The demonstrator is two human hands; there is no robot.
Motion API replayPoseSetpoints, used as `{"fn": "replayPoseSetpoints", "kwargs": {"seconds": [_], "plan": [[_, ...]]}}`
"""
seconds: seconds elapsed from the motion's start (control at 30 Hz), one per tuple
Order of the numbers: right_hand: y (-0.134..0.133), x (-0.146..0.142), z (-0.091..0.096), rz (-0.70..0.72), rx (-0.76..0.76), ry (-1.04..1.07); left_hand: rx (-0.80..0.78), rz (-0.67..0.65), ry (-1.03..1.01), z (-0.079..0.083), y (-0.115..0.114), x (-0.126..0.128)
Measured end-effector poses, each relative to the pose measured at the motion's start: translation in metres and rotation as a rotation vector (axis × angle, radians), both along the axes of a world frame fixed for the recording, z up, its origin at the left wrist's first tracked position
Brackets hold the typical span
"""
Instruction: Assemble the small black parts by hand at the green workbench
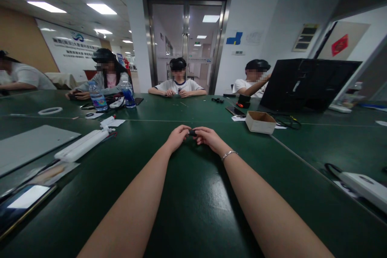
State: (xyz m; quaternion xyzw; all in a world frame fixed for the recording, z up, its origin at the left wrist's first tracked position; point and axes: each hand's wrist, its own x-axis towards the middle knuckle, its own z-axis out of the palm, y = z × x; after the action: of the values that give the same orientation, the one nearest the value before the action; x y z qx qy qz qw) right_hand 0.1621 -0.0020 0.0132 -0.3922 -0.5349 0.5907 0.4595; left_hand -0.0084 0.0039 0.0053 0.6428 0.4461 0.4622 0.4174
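My left hand (177,138) and my right hand (208,138) meet over the middle of the green table (187,193). Between them is a small black cylindrical object (192,132), whose kind I cannot make out. The left fingers pinch one end of it, and the right thumb and fingers close on the other. Fingertips cover much of it. A silver bracelet (229,155) circles my right wrist.
At left lie a phone (26,205), a laptop (36,141) and a white power strip (81,145). Bottles (98,98) stand beyond. An open box (260,122) and a monitor (305,84) are at right. Several people sit around the table.
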Motion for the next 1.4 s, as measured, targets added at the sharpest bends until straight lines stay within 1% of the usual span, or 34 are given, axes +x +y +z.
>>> {"fn": "replayPoseSetpoints", "kwargs": {"seconds": [0.1,0.23,0.43,0.5,0.67,0.8,0.97,1.1,1.2,1.27,1.4], "plan": [[0.0001,0.0003,-0.0002,0.003,0.000,0.003,0.001,-0.024,-0.010,-0.0009,0.0005,-0.0003],[-0.0001,0.0003,0.0003,-0.006,-0.004,0.006,0.014,-0.001,0.004,-0.0022,0.0009,-0.0018],[-0.0002,-0.0005,0.0003,-0.023,-0.019,0.018,0.109,0.003,-0.065,-0.0004,-0.0005,-0.0035],[-0.0002,-0.0007,0.0000,-0.017,-0.019,0.029,0.118,0.009,-0.094,0.0005,-0.0007,-0.0039],[-0.0023,0.0009,0.0013,-0.017,-0.024,0.021,0.079,-0.007,-0.134,0.0001,0.0003,-0.0048],[-0.0032,0.0009,0.0047,0.020,0.003,0.031,0.065,-0.001,-0.159,-0.0007,0.0010,-0.0047],[-0.0008,-0.0027,0.0049,-0.004,-0.009,-0.101,0.046,-0.019,-0.161,0.0006,0.0007,-0.0044],[-0.0014,-0.0013,0.0027,-0.002,0.061,-0.039,0.039,-0.019,-0.140,0.0019,-0.0003,-0.0049],[-0.0016,-0.0007,0.0023,0.000,0.027,-0.049,0.030,-0.009,-0.148,0.0021,-0.0003,-0.0050],[-0.0014,-0.0009,0.0025,-0.025,0.013,-0.068,0.019,-0.004,-0.158,0.0019,0.0001,-0.0051],[-0.0018,-0.0001,0.0033,-0.020,0.057,0.007,0.014,0.017,-0.159,0.0012,0.0013,-0.0059]]}}
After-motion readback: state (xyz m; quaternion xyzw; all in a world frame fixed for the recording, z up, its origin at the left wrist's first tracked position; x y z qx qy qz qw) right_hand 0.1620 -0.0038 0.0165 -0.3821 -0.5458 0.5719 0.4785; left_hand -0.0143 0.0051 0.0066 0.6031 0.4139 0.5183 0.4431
